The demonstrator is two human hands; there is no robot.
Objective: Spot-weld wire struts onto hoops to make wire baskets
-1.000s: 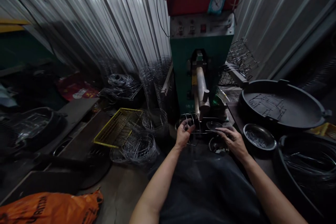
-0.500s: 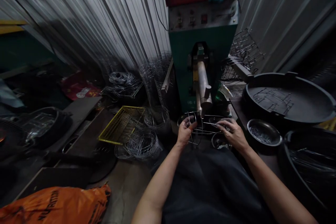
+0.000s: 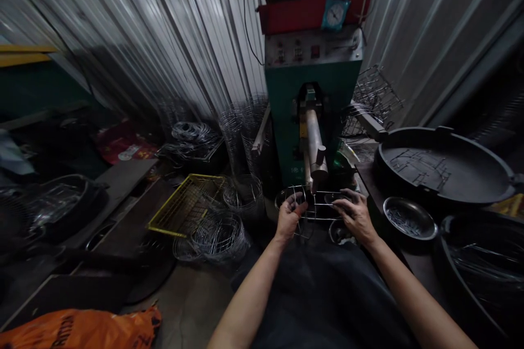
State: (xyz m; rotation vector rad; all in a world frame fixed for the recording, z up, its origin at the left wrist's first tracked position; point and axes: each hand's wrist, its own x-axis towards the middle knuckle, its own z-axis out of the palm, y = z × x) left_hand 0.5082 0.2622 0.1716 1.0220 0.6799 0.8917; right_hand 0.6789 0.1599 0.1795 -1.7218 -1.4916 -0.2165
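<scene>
A wire frame of thin metal rods and rings is held level at the tip of the machine's metal arm. My left hand pinches its ringed left end, thumb and fingers closed on the wire. My right hand has its curled fingers closed at the frame's right end, around the long rods. Whether a separate short wire is in those right fingers cannot be made out. Behind the hands stands the green welding machine, its arm pointing down toward the frame.
On the right are a steel bowl of small metal pieces, a wide black pan with wire parts and a black tub. To the left, a yellow wire basket stands beside wire coils. An orange bag lies lower left.
The view has tilted up, so everything sits lower. A thin rod that ran from my right fingers toward the arm's tip no longer shows; that hand is now at the frame's right end.
</scene>
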